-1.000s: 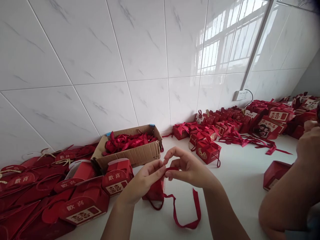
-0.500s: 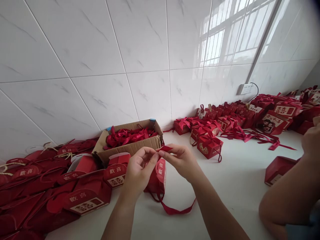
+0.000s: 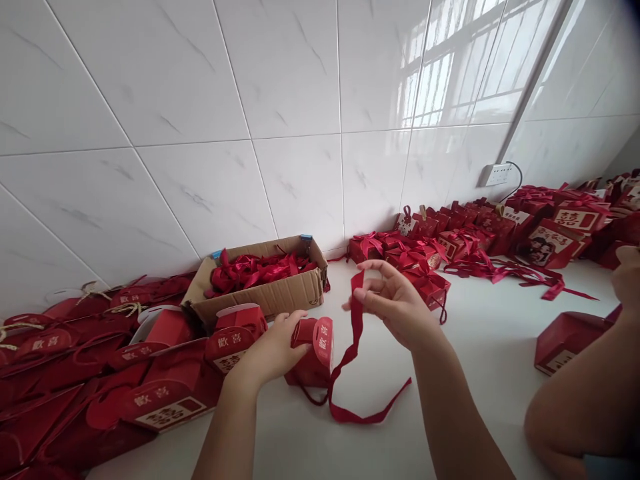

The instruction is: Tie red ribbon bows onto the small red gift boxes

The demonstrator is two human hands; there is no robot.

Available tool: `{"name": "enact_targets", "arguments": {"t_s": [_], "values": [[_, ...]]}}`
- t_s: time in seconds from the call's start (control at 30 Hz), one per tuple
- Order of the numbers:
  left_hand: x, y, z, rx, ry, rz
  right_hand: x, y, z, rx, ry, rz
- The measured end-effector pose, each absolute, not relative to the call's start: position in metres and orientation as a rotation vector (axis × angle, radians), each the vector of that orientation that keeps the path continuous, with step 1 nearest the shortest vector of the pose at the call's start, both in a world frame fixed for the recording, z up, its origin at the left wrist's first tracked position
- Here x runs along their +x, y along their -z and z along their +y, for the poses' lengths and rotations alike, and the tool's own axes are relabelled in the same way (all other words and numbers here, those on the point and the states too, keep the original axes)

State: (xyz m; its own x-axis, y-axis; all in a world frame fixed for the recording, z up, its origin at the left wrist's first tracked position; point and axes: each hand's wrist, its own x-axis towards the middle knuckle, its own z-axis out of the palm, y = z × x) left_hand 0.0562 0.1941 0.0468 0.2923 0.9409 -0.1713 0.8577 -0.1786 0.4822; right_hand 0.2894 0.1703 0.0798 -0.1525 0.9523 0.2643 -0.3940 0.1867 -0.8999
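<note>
My left hand (image 3: 276, 348) grips a small red gift box (image 3: 311, 369) by its top, with the thumb on the near side and the fingers behind. The box stands upright on the white table, and a dark red cord hangs at its base. In my right hand (image 3: 395, 301), a red ribbon (image 3: 356, 323) is pinched between thumb and fingers. The ribbon drops from there to the table beside the box and curls toward the right, its cut end lying free.
A cardboard box (image 3: 270, 295) full of red ribbons stands against the tiled wall. Red gift boxes (image 3: 170, 393) crowd the left side. Ribboned boxes (image 3: 367, 248) and loose ribbons (image 3: 505, 270) lie at the back right. Another person's arm (image 3: 585, 393) is at the right, near a red box (image 3: 567, 341).
My hands have come apart. The left has gone down onto the gift box; the right has moved rightward, holding the ribbon up. The ribbon's far end now lies on the table.
</note>
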Motion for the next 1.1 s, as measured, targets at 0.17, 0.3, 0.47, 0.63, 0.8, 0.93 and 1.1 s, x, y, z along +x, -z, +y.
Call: {"name": "enact_targets", "arguments": {"t_s": [0.17, 0.3, 0.47, 0.63, 0.8, 0.93, 1.1], "values": [[0.062, -0.044, 0.198, 2.080, -0.222, 1.560, 0.292, -0.070, 0.178, -0.916, -1.466, -1.514], [0.064, -0.042, 0.201, 2.116, -0.256, 1.441, 0.288, -0.062, 0.183, -1.179, -1.463, -1.799], [0.070, -0.044, 0.199, 2.141, -0.276, 1.421, 0.284, -0.054, 0.187, -1.286, -1.490, -1.877], [0.075, -0.051, 0.196, 2.212, -0.329, 1.437, 0.279, -0.052, 0.190, -1.307, -1.485, -1.840], [0.076, -0.051, 0.197, 2.284, -0.398, 1.469, 0.274, -0.052, 0.190, -1.336, -1.500, -1.797], [0.074, -0.048, 0.199, 2.324, -0.394, 1.481, 0.273, -0.051, 0.191, -1.352, -1.489, -1.799], [0.074, -0.047, 0.198, 2.371, -0.373, 1.482, 0.271, -0.048, 0.194, -1.373, -1.497, -1.819]]}}
